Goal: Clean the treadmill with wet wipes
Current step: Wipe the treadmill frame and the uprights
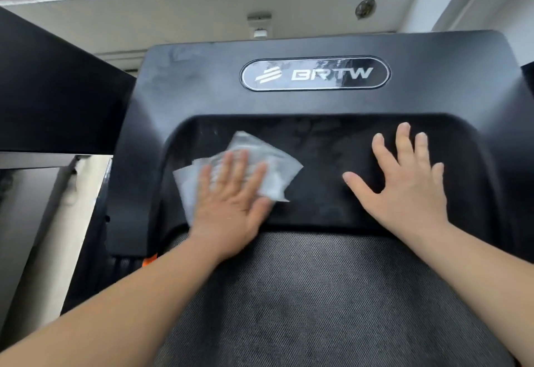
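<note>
Left hand (231,199) presses a wet wipe (274,170) flat on the treadmill (318,100) motor cover.
The wipe is thin, white and crumpled, and lies left of centre on the cover's matte black recessed slope. The grip is spread, fingers straight, pinching nothing. The right hand (410,190) rests well apart on the same slope, palm down, grip spread. A glossy oval badge (315,73) above reads BRTW. A grey, finely textured belt (318,294) lies below. A black panel (52,92) stands at left.
</note>
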